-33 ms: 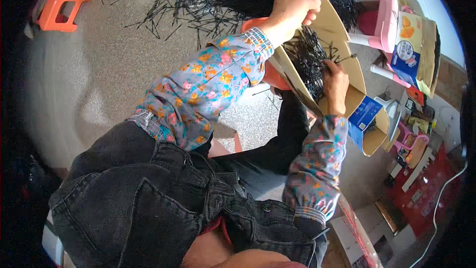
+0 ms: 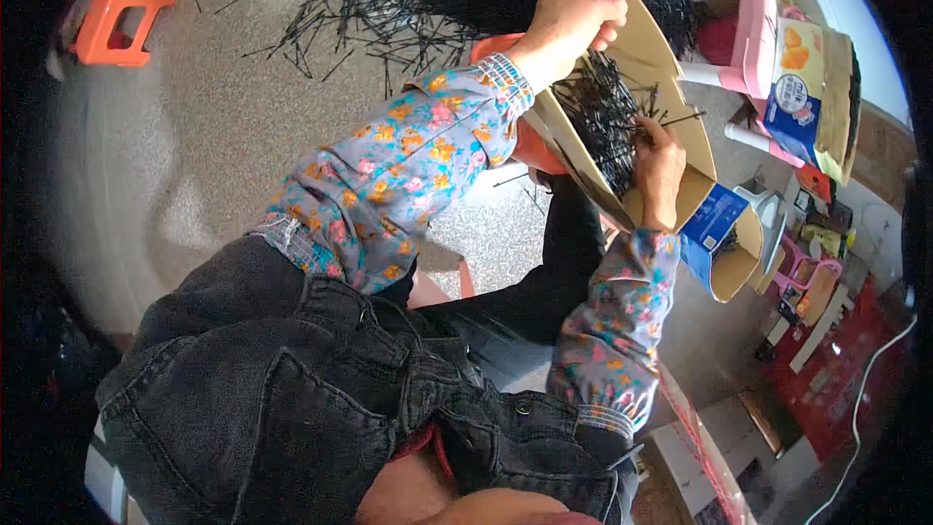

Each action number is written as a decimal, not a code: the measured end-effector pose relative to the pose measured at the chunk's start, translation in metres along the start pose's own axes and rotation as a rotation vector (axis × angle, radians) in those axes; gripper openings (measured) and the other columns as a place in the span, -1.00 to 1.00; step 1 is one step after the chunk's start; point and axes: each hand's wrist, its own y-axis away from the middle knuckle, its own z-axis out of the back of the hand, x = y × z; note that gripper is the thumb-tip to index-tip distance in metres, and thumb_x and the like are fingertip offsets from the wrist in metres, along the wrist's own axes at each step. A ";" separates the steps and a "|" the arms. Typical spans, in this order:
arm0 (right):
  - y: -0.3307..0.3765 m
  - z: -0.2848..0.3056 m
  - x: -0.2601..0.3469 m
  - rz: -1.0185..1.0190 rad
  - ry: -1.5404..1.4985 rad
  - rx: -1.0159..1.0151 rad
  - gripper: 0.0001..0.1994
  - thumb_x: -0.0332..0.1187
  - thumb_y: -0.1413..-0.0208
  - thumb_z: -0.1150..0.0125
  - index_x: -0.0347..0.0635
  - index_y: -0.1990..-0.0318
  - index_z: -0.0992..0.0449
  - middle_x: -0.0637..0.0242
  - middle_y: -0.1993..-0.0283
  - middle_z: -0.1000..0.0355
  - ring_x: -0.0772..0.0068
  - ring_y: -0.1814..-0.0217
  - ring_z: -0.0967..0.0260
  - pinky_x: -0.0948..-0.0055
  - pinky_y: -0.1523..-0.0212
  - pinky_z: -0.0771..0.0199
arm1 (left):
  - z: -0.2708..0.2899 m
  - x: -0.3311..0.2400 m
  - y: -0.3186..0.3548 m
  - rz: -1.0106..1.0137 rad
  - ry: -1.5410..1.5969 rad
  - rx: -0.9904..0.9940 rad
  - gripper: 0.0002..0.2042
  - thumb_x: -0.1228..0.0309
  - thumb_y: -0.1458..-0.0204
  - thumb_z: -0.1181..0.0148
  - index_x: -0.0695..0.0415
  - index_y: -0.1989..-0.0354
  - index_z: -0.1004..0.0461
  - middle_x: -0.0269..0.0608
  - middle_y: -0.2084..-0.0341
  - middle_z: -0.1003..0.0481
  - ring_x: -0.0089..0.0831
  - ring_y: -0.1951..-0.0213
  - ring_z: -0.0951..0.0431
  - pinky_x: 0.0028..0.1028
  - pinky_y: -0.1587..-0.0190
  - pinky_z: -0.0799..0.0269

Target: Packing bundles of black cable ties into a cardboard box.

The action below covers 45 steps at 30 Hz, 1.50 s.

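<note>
1. While the left hand [image 2: 573,24] sits with fingers curled at the cardboard box's [image 2: 646,34] far edge (can't tell if it's gripping), the right hand [image 2: 661,170] is pinching black sticks [image 2: 595,112] inside.
2. Barely anything's changed: one stick pokes further right now, so I'd guess the handling's mid-go.
3. Far right, a yellow-and-blue carton [image 2: 814,83] has a printed round label [image 2: 792,94].
</note>
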 end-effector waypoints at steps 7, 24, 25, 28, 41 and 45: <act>0.021 0.026 0.022 -0.250 -0.387 -0.268 -0.82 -0.51 0.09 -0.22 -0.16 0.27 -0.51 0.14 0.35 -0.45 0.27 0.29 -0.44 0.41 0.25 -0.40 | -0.008 0.022 0.015 0.124 -0.354 0.331 -0.85 0.41 0.00 -0.14 0.20 0.30 -0.47 -0.33 0.48 -0.48 -0.67 0.50 -0.43 -0.68 0.49 -0.38; 0.014 0.023 0.062 0.125 0.082 -0.158 -0.72 -0.59 0.17 0.01 -0.10 0.26 -0.48 0.18 0.34 -0.33 0.10 0.24 -0.32 0.20 0.27 -0.40 | -0.003 0.054 0.017 -0.399 -1.010 0.472 -0.57 0.16 0.17 -0.28 0.11 0.12 -0.49 -0.14 0.17 -0.46 -0.35 0.13 -0.44 -0.37 0.06 -0.33; 0.013 0.024 0.064 0.131 0.137 -0.143 -0.74 -0.57 0.16 0.00 -0.11 0.26 -0.48 0.18 0.33 -0.33 0.11 0.24 -0.32 0.21 0.27 -0.41 | -0.006 0.056 0.017 -0.559 -1.088 0.451 -0.57 0.16 0.17 -0.27 0.08 0.10 -0.48 -0.13 0.09 -0.41 -0.30 0.06 -0.40 -0.34 0.00 -0.29; 0.012 0.026 0.066 0.190 0.208 -0.150 -0.76 -0.51 0.15 -0.03 -0.13 0.25 -0.48 0.19 0.29 -0.34 0.15 0.22 -0.32 0.25 0.25 -0.42 | -0.015 0.057 0.025 -0.687 -1.134 0.407 -0.62 0.18 0.15 -0.24 0.03 0.13 -0.50 -0.11 -0.10 -0.25 -0.18 -0.12 -0.24 -0.28 -0.14 -0.15; 0.017 0.041 0.069 0.207 -0.056 -0.135 -0.58 -0.68 0.38 -0.10 -0.15 0.23 -0.45 0.15 0.20 -0.32 0.05 0.13 -0.24 0.20 0.11 -0.32 | 0.008 0.030 -0.002 -0.045 -0.202 0.214 -0.81 0.35 -0.09 -0.06 0.23 0.27 -0.47 -0.45 0.61 -0.34 -0.69 0.56 -0.28 -0.70 0.46 -0.24; 0.017 0.036 0.070 0.248 -0.163 -0.273 -0.58 -0.69 0.35 -0.05 -0.16 0.21 -0.46 0.10 0.15 -0.32 0.05 0.12 -0.25 0.23 0.11 -0.32 | 0.002 0.033 0.003 0.162 -0.298 0.255 -0.82 0.37 -0.01 -0.16 0.22 0.30 -0.50 -0.50 0.63 -0.30 -0.75 0.62 -0.19 -0.75 0.59 -0.11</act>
